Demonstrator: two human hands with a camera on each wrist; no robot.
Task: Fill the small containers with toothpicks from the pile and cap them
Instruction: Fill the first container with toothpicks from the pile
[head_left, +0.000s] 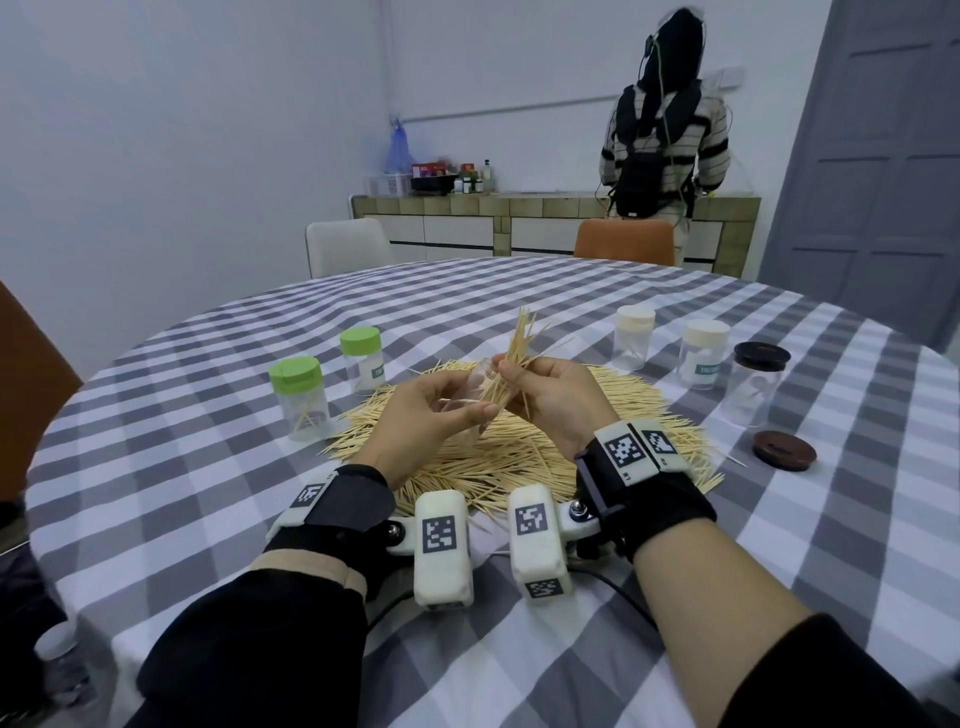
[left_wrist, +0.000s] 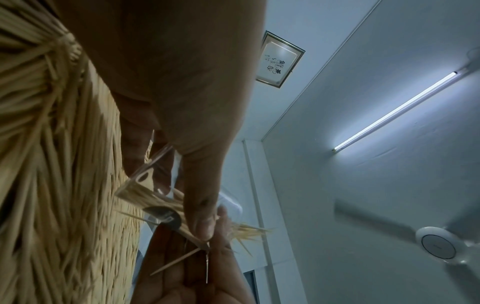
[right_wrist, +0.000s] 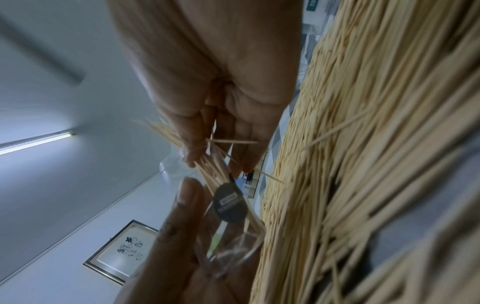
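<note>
Gripping a clear jar (head_left: 470, 395) tilted over the pile (head_left: 519, 447), the left hand (head_left: 421, 415) steadies it; the right hand (head_left: 558, 400) pinches a bundle (head_left: 511, 358) at its mouth; left of the grip two green-capped jars (head_left: 298, 400) look barely filled; right, one jar (head_left: 750, 384) stands capped, one lid (head_left: 784, 450) lies loose; most filling remains, I judge.

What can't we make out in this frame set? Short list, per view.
- Head: clear container mostly hidden behind left hand; fill level unreadable.
- Head: labels on the capped containers too small to read.
- Left wrist: toothpick pile blurred, count impossible.
- Right wrist: dark sticker text blurred; right hand covers much of the toothpick bundle.
</note>
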